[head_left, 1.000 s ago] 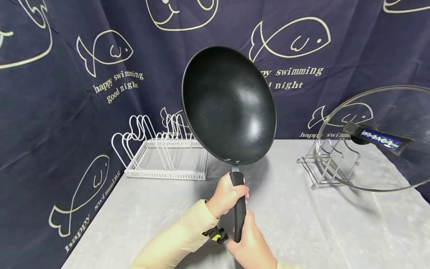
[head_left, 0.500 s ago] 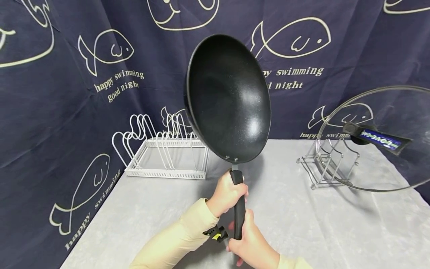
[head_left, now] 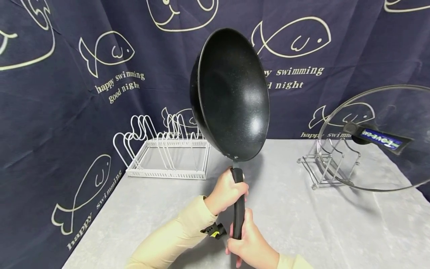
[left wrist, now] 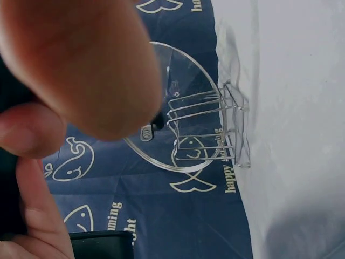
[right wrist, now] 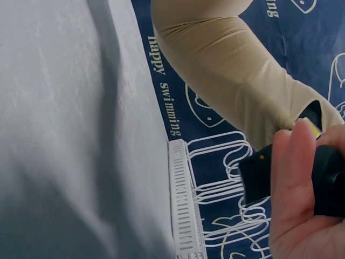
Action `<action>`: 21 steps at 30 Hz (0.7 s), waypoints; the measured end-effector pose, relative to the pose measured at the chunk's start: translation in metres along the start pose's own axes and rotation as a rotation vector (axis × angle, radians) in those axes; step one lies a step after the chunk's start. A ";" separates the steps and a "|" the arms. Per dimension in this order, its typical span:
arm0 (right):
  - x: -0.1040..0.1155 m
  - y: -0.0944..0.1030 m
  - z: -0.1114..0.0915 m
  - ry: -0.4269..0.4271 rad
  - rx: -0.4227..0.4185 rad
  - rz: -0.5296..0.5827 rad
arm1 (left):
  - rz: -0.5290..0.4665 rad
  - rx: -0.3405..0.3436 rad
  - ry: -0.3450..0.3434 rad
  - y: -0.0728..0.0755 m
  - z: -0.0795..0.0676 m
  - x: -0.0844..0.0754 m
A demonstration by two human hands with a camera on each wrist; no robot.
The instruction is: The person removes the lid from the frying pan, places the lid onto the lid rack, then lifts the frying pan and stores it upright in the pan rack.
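A black wok (head_left: 235, 93) is held up in the air above the table, its dark inside facing me and turned somewhat to the right. My left hand (head_left: 226, 192) grips the upper part of its black handle (head_left: 239, 209), just below the metal neck. Lower down, my right hand (head_left: 250, 239) holds the end of that handle, thumb across it. In the left wrist view the fingers (left wrist: 81, 65) of the left hand loom close to the lens. The right wrist view catches the right hand's fingers (right wrist: 294, 167) curled at the dark handle.
On the left stands a white rack (head_left: 168, 173) with upright loops. To the right, a small wire stand (head_left: 327, 175) bears a glass lid (head_left: 336, 112) with a black knob. A navy curtain (head_left: 161, 56) with fish drawings hangs behind the grey-white table (head_left: 289, 224).
The wok has turned about its handle, so its opening looks narrower and more of its left outer side shows. It also rises slightly. Both hands keep their grip.
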State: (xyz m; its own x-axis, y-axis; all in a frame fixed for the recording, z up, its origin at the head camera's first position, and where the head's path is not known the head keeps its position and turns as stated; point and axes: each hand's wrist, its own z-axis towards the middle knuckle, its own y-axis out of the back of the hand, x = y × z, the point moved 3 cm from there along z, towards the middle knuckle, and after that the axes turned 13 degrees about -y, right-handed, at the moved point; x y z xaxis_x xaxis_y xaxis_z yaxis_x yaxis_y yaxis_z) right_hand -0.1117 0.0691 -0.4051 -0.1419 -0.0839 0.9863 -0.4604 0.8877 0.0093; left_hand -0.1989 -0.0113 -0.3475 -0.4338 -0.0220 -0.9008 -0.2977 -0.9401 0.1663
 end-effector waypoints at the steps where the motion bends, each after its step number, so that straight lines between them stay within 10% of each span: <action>1: 0.000 -0.001 0.000 0.004 0.001 0.006 | 0.015 0.007 -0.003 0.001 0.000 0.000; 21: 0.009 -0.011 0.006 0.133 0.124 0.186 | 0.403 0.137 -0.076 0.015 0.008 -0.027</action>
State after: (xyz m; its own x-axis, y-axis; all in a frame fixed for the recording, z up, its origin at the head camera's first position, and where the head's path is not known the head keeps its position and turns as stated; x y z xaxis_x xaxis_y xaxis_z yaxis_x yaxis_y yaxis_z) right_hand -0.1134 0.0555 -0.3972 -0.1211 0.1429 0.9823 -0.5426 0.8191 -0.1861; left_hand -0.1991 -0.0222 -0.3177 -0.5983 -0.3482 -0.7217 -0.1993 -0.8077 0.5549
